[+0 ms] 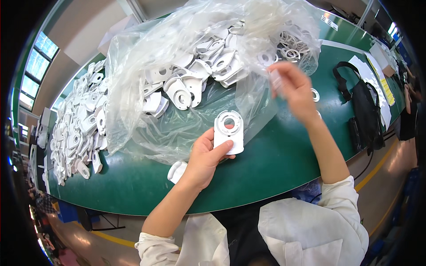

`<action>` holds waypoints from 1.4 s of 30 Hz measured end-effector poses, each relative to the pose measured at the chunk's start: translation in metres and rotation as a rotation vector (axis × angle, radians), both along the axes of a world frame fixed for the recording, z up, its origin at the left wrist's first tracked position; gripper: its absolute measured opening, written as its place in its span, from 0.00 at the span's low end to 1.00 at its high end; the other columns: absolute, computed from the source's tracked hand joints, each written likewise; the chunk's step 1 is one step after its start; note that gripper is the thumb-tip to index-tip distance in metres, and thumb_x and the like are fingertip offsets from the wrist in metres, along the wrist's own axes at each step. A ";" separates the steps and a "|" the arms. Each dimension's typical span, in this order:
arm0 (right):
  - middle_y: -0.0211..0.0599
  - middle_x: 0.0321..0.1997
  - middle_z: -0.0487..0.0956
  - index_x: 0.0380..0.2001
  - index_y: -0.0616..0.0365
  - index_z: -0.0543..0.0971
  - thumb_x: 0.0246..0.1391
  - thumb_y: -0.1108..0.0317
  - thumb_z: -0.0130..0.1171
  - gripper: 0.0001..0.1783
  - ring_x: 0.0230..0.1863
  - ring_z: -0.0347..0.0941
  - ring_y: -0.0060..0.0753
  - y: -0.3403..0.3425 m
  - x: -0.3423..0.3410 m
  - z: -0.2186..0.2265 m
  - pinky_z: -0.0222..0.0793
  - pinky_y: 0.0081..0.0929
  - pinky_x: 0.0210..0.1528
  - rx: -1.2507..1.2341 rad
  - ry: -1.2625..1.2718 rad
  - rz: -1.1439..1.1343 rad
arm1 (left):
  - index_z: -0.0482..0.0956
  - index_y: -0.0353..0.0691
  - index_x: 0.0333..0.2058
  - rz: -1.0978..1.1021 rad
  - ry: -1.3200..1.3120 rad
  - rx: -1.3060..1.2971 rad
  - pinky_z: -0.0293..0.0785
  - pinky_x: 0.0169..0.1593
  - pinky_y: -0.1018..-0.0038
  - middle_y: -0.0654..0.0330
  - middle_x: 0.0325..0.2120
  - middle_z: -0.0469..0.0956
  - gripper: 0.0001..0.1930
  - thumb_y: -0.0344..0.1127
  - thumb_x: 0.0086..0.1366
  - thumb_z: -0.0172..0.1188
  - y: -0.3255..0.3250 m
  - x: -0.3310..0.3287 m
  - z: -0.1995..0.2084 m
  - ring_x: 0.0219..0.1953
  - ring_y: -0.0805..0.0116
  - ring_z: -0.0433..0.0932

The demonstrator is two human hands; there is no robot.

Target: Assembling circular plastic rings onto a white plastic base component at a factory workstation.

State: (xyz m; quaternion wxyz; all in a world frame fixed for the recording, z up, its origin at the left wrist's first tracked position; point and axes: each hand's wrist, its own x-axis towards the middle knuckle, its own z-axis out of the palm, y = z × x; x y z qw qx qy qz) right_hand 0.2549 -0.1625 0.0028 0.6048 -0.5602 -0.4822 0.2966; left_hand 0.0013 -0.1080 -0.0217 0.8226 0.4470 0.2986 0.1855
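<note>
My left hand grips a white plastic plate by its lower end, thumb on top. The plate has a squared end toward me and a rounded far end, with a round hole inside a raised ring. My right hand is raised at the right edge of the clear plastic bag, its fingers drawn together and smeared by motion. Something pale shows at its fingertips, too blurred to name. Just beyond it lie several white rings under the bag film. Another white part lies partly hidden behind my left wrist.
The clear bag spreads over the green table, with a pile of white plates in it. A larger heap lies at the left. Loose rings lie at the right, near a black bag and papers.
</note>
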 end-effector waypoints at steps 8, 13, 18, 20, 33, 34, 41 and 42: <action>0.35 0.35 0.76 0.38 0.57 0.81 0.50 0.77 0.61 0.10 0.33 0.74 0.33 0.000 -0.055 -0.012 0.70 0.25 0.34 0.313 -0.617 0.137 | 0.72 0.32 0.50 -0.015 0.035 0.005 0.76 0.42 0.79 0.60 0.40 0.79 0.16 0.29 0.64 0.57 -0.003 0.002 0.005 0.39 0.76 0.78; 0.32 0.35 0.75 0.37 0.56 0.82 0.48 0.76 0.63 0.11 0.32 0.74 0.31 0.000 -0.056 -0.015 0.71 0.24 0.32 0.309 -0.741 0.183 | 0.72 0.32 0.50 -0.109 0.006 0.015 0.75 0.42 0.78 0.61 0.40 0.79 0.16 0.30 0.65 0.56 -0.004 0.003 0.006 0.39 0.76 0.78; 0.32 0.35 0.75 0.37 0.55 0.82 0.46 0.76 0.64 0.11 0.32 0.74 0.30 0.000 -0.056 -0.016 0.70 0.24 0.32 0.279 -0.758 0.213 | 0.73 0.32 0.49 -0.130 -0.003 0.008 0.74 0.39 0.80 0.62 0.38 0.79 0.15 0.33 0.67 0.54 -0.004 0.002 0.003 0.36 0.78 0.77; 0.31 0.35 0.75 0.37 0.55 0.82 0.46 0.76 0.64 0.12 0.32 0.74 0.30 0.000 -0.058 -0.017 0.70 0.24 0.31 0.283 -0.766 0.215 | 0.74 0.32 0.48 -0.121 -0.006 -0.023 0.74 0.38 0.80 0.63 0.37 0.79 0.14 0.33 0.67 0.54 -0.004 0.002 0.001 0.35 0.79 0.76; 0.35 0.28 0.78 0.36 0.60 0.81 0.55 0.69 0.60 0.07 0.29 0.72 0.27 -0.004 -0.050 -0.008 0.65 0.21 0.32 -0.122 -0.148 0.355 | 0.75 0.31 0.41 -0.035 0.164 0.583 0.67 0.31 0.80 0.66 0.26 0.76 0.11 0.33 0.66 0.54 -0.010 0.000 0.010 0.27 0.80 0.69; 0.36 0.27 0.77 0.34 0.61 0.81 0.55 0.70 0.59 0.07 0.28 0.72 0.29 -0.004 -0.050 -0.008 0.65 0.22 0.32 -0.109 -0.171 0.352 | 0.75 0.31 0.40 -0.050 0.150 0.591 0.67 0.31 0.79 0.65 0.25 0.76 0.10 0.34 0.67 0.53 -0.010 0.000 0.012 0.27 0.80 0.69; 0.40 0.27 0.76 0.29 0.62 0.77 0.55 0.69 0.57 0.06 0.27 0.71 0.37 -0.006 -0.055 -0.002 0.65 0.26 0.31 -0.012 -0.649 0.422 | 0.71 0.34 0.34 -0.043 0.267 0.864 0.65 0.31 0.78 0.61 0.22 0.71 0.10 0.35 0.70 0.48 -0.008 -0.003 0.004 0.25 0.78 0.65; 0.38 0.27 0.76 0.31 0.61 0.77 0.56 0.69 0.57 0.06 0.27 0.70 0.33 -0.006 -0.056 -0.003 0.65 0.25 0.32 -0.048 -0.625 0.431 | 0.71 0.34 0.33 -0.053 0.259 0.806 0.64 0.31 0.78 0.62 0.22 0.71 0.11 0.36 0.71 0.48 -0.007 -0.004 0.004 0.25 0.78 0.65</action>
